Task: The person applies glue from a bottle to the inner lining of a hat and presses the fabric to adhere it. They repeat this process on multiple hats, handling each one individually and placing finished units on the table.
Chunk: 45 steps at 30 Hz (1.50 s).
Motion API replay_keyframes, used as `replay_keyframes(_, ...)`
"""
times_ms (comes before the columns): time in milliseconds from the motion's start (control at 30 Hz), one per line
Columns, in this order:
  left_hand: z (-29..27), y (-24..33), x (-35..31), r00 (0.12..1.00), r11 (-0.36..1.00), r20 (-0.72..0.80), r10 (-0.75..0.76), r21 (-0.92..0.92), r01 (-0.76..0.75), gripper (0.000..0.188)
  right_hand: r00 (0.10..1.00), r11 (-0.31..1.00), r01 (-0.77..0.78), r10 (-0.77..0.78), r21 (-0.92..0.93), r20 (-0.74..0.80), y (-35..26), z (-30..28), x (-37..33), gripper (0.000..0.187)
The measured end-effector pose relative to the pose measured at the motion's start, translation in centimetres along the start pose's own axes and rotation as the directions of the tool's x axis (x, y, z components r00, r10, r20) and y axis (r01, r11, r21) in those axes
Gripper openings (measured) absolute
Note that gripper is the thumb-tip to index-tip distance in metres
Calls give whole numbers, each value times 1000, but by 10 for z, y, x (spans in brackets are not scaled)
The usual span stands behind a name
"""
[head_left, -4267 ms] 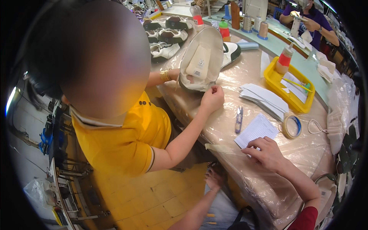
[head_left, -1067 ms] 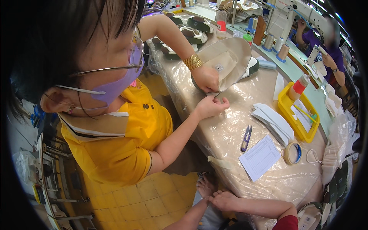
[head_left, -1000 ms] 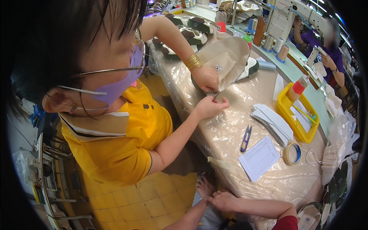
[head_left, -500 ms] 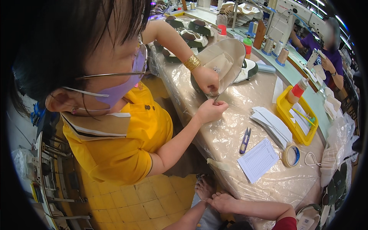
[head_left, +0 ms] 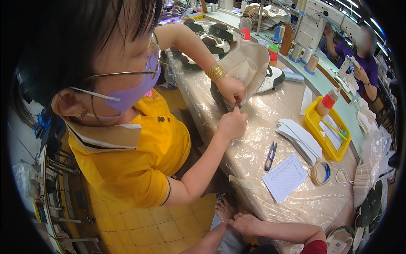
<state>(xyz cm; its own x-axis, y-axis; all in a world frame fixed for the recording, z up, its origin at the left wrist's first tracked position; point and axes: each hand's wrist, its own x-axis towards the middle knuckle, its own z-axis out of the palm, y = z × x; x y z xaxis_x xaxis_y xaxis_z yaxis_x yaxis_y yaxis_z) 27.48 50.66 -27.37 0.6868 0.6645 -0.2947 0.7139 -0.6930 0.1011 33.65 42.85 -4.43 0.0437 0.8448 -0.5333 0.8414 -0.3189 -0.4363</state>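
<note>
My left hand (head_left: pixel 226 209) rests over grey cloth at the bottom of the head view, its fingers stretched loosely forward with nothing visible in them. A thin pale band (head_left: pixel 223 221) circles my left wrist. Across that wrist lies my right hand (head_left: pixel 244 223), its fingers curled in beside the band; whether they pinch it is too small to tell. Beside me, a co-worker in a yellow shirt (head_left: pixel 127 169) holds a beige-lined, bowl-shaped piece (head_left: pixel 253 63) on the table. Both the co-worker's hands (head_left: pixel 232 122) meet at its near edge.
The plastic-covered table (head_left: pixel 249 148) carries thread snips (head_left: pixel 270 156), a printed sheet (head_left: pixel 284 178), a tape roll (head_left: pixel 320 172), white cut pieces (head_left: pixel 299 139) and a yellow tray (head_left: pixel 311 120) with a bottle. Shoes (head_left: pixel 213 43) stand farther back. Another person (head_left: pixel 366 63) sits at a sewing machine.
The co-worker's lower hand has moved slightly up and left, closer to the bowl-shaped piece, and the head has tilted a little. My own hands have not visibly moved.
</note>
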Motion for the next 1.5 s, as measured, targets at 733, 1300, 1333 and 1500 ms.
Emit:
replay_keyframes(733,-24,4,-1,1000,1000,29,0,-13,1,84,1000,1000,11,-11,11,-18,-1,0,-3,39)
replay_keyframes(1300,-45,6,-6,999,993,41,18,-120,-13,73,998,983,57,-62,-172,-24,-2,2,-1,47)
replay_keyframes(1333,-47,6,-7,999,991,45,21,-136,-15,74,996,976,74,-81,-203,-26,-3,-1,0,47)
replay_keyframes(1500,-62,4,-11,997,977,62,50,-212,-36,76,859,868,486,-453,102,-237,-27,-60,-29,31)
